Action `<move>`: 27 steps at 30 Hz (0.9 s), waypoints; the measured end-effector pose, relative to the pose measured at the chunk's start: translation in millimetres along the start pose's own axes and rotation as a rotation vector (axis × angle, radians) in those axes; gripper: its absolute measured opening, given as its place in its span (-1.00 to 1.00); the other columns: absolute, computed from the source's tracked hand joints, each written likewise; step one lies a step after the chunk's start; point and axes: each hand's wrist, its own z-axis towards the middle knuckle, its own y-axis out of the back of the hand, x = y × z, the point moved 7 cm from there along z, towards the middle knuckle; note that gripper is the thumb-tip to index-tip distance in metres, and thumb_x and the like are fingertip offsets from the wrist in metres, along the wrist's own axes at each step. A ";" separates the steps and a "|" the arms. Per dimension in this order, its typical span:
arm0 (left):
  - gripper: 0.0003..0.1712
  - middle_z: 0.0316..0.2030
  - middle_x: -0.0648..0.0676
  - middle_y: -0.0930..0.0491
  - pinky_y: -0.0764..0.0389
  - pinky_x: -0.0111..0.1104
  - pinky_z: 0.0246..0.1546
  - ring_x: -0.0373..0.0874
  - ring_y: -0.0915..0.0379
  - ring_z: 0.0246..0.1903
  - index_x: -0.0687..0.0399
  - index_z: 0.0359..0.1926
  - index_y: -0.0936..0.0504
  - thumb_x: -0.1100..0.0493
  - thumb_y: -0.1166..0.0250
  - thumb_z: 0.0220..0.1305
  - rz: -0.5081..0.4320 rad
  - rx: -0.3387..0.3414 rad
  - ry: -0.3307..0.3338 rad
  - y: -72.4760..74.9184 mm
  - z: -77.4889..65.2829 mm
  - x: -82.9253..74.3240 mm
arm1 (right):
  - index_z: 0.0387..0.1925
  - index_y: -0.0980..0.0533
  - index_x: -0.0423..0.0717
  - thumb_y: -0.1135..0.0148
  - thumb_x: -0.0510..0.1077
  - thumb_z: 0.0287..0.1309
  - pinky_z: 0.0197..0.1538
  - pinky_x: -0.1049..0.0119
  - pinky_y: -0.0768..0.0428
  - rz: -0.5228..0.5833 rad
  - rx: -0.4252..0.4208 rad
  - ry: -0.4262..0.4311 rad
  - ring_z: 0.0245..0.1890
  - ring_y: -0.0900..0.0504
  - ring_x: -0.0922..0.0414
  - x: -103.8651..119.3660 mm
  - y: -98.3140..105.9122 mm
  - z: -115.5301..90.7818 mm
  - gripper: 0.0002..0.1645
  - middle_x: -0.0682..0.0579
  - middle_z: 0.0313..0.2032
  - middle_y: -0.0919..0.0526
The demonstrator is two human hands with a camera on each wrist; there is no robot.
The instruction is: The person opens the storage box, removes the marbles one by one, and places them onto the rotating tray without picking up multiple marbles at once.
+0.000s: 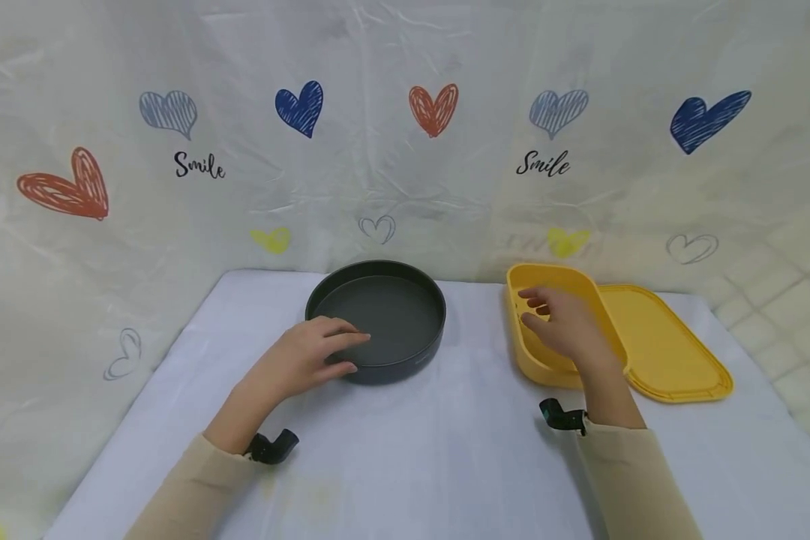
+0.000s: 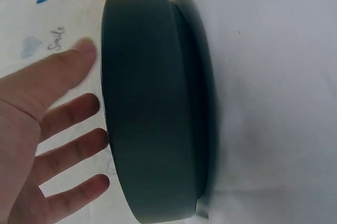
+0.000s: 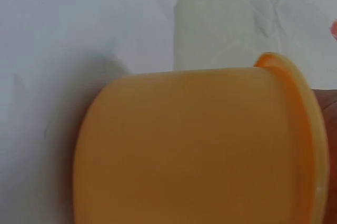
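Observation:
A round dark pan (image 1: 385,311) without a visible handle stands on the table, its smooth side (image 2: 150,108) filling the left wrist view. My left hand (image 1: 310,352) hovers over its near left rim, fingers spread and loosely extended, holding nothing. To the right is a yellow rectangular container (image 1: 536,367), open at the top. Over it hangs my right hand (image 1: 563,319), fingers loosely extended toward the left with no object between them. In the right wrist view the container's end wall (image 3: 184,150) hides most of that hand.
A flat yellow lid (image 1: 675,345) lies right of the container, partly against its side. White cloth (image 1: 405,457) covers the table. Behind it hangs a pale sheet (image 1: 378,172) printed with hearts and "Smile". Small black cameras (image 1: 273,448) sit on both wrists.

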 end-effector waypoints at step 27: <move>-0.78 -0.25 -0.13 -0.61 -0.59 -0.26 -0.21 -0.15 -0.57 -0.24 -0.14 -0.29 -0.75 0.20 -0.57 0.02 0.016 0.160 0.181 -4.5 -14.3 35.2 | 0.20 -0.50 -0.28 0.00 -0.20 0.36 0.24 -0.22 -0.42 -0.104 0.233 -0.045 0.09 -0.53 -0.24 -11.1 -35.8 3.2 -0.55 -0.31 0.10 -0.59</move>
